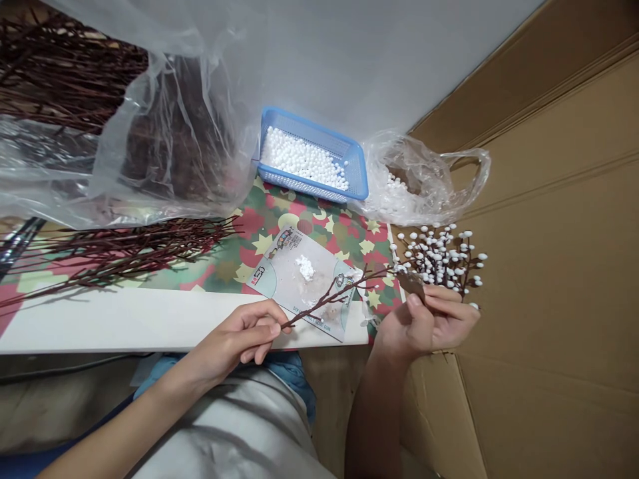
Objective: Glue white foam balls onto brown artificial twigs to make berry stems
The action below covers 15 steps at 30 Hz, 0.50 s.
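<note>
My left hand [257, 329] pinches the lower end of a thin dark-brown twig [324, 301], which slants up to the right with several small side shoots. In my right hand [432, 322], thumb and fingers are closed on a small flat brown piece [411, 285] with a ragged outline; I cannot make out its kind. The twig's far tip reaches close to this piece, and whether they touch is unclear. Below the twig lies a printed card [279, 283] bearing a lump of white paste [305, 267]. Behind my right hand are twigs tipped with white balls [439, 256].
A blue basket [313, 188] of white foam balls stands at the back, beside a clear plastic bag [424, 179] with more balls. Bare twigs [150, 249] lie at left, below a large plastic-wrapped bundle [64, 73]. Cardboard [549, 266] walls the right side.
</note>
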### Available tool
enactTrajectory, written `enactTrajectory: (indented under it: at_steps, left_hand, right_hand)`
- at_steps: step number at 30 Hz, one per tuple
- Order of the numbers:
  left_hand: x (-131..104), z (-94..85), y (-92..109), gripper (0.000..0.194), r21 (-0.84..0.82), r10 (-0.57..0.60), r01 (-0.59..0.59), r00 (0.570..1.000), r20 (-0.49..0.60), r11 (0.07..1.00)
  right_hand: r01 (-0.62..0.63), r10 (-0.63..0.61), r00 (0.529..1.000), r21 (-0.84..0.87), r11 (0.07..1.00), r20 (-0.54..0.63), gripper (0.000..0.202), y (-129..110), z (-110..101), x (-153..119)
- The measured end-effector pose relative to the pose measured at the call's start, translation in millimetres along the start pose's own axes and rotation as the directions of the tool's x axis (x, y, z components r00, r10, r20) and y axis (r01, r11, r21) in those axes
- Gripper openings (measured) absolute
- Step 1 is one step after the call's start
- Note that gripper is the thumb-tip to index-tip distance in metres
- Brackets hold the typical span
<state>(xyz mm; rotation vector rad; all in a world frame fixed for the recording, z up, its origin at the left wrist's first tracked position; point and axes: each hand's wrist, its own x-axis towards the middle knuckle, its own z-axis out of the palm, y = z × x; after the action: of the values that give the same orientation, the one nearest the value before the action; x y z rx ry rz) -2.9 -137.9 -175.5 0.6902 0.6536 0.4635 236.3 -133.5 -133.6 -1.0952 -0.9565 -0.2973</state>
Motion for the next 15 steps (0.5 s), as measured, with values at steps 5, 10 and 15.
enactTrajectory:
  at_steps: [5,10,15]
  left_hand:
    - [0.5,0.6,0.6,0.027,-0.052,-0.013,0.013,1.000,-0.009,0.999]
    - [0.4,1.2,0.4,0.024,-0.142,-0.025,0.025,1.000,0.003,0.990]
    - [1.4,1.3,-0.1,0.021,-0.202,-0.049,0.052,0.999,0.020,0.978]
  right_hand:
    - [-0.019,0.018,1.000,-0.015,1.000,-0.018,0.018,-1.8,1.0,-0.7]
    - [-0.047,0.046,0.999,-0.053,0.997,-0.025,0.017,-3.0,0.7,-1.3]
    - [-0.022,0.022,1.000,-0.032,0.999,-0.005,0.017,-3.2,0.7,-1.2]
